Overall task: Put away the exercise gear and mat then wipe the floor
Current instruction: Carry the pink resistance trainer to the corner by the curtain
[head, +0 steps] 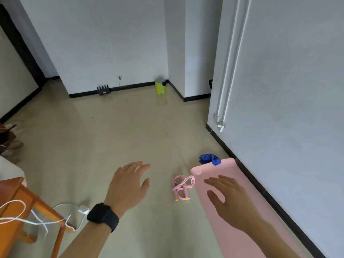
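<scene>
single head cam, wide-angle, standing height, tilted forward and down, faces room corner, floor [111, 127] fills middle, both hands near lens at bottom, right wall [288, 90] close alongside, no second view

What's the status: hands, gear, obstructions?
Left hand and right hand open, empty. Pink mat unrolled along wall; pink resistance bands beside it. Blue cloth overlapping mat's far corner.

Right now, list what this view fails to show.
- Mat: near end cut off by the bottom edge; right hand covers part.
- Blue cloth: bunched, folds hide its shape.
- Pink band: tangled, too small to trace.
- Wooden furniture: cut off by the left edge.
- Left hand: palm faces away.
</scene>
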The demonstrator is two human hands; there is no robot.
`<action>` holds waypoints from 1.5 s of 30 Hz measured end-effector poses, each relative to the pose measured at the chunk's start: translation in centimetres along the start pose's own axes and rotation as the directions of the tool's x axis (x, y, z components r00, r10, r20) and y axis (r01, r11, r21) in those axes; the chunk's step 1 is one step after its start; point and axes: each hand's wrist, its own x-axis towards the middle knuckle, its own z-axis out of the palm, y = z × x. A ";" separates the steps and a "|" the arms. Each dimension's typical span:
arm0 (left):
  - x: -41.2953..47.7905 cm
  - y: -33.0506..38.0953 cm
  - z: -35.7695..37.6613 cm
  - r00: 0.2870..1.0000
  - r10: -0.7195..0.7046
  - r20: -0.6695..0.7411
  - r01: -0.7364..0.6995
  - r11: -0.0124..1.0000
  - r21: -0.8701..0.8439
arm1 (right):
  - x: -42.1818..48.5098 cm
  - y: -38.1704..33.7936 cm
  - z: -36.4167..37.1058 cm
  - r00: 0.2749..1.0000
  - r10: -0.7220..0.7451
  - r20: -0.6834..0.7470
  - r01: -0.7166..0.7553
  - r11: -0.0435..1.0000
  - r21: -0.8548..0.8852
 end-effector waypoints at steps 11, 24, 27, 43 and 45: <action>26.3 -8.9 9.0 0.955 0.128 0.269 -0.132 0.991 -0.003 | 18.0 3.7 9.6 0.925 0.334 0.183 -0.323 0.942 -0.088; 53.7 -9.1 23.4 0.760 0.293 0.580 -0.390 0.920 0.046 | 38.5 14.0 24.4 0.691 0.573 0.441 -0.606 0.792 -0.079; 58.3 -9.5 26.8 0.673 0.286 0.682 -0.431 0.901 0.048 | 42.1 15.8 27.5 0.600 0.606 0.523 -0.674 0.735 -0.078; 69.2 -11.5 55.2 0.169 0.441 0.881 -0.797 0.587 -0.141 | 44.2 23.8 52.5 -0.037 0.801 0.597 -0.998 -0.004 -0.058; 69.2 -12.4 59.5 0.122 0.452 0.884 -0.825 0.541 -0.163 | 43.0 24.7 57.1 -0.084 0.781 0.618 -0.997 -0.065 -0.052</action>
